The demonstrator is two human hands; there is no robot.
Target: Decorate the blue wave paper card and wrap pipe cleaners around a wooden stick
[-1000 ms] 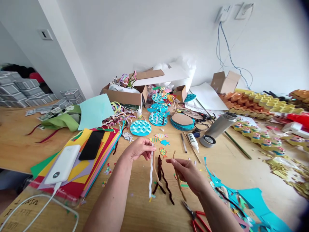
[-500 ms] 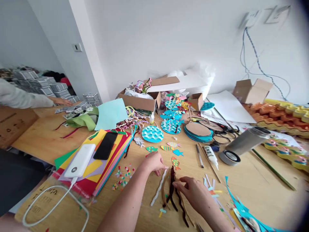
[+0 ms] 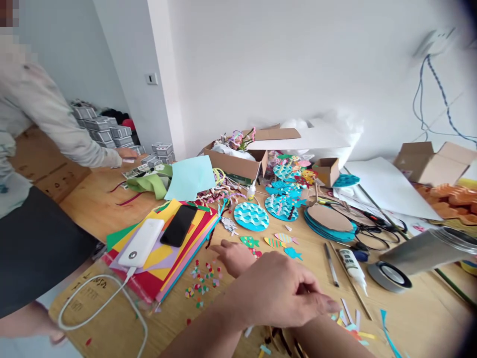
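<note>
My arms cross over the table. My left hand (image 3: 278, 286) is in front, its fingers curled and thumb pressed in at the right; whatever may be in them is hidden. Behind it my right hand (image 3: 234, 256) reaches leftward, palm down with fingers stretched out, between the paper dots and the paper fish. Dark brown fuzzy strips (image 3: 278, 339) lie partly covered below my wrists. Close to my right hand are a green paper fish (image 3: 249, 241), a striped paper fish (image 3: 274, 242) and a blue paper fish (image 3: 293, 253). Colourful paper dots (image 3: 204, 278) lie scattered to the left.
Coloured paper sheets (image 3: 149, 283) carry a phone (image 3: 179, 226) and a white power bank (image 3: 141, 243). Behind are a wavy blue disc (image 3: 251, 217) and stacked discs (image 3: 330, 222). Rightward are a glue bottle (image 3: 353, 268), pen (image 3: 331, 263) and metal flask (image 3: 425, 251). A co-worker's hand (image 3: 126, 154) is far left.
My right hand has swung left, beneath my left arm. My left hand has moved right, over the brown strips. The view has turned left, showing more of the co-worker.
</note>
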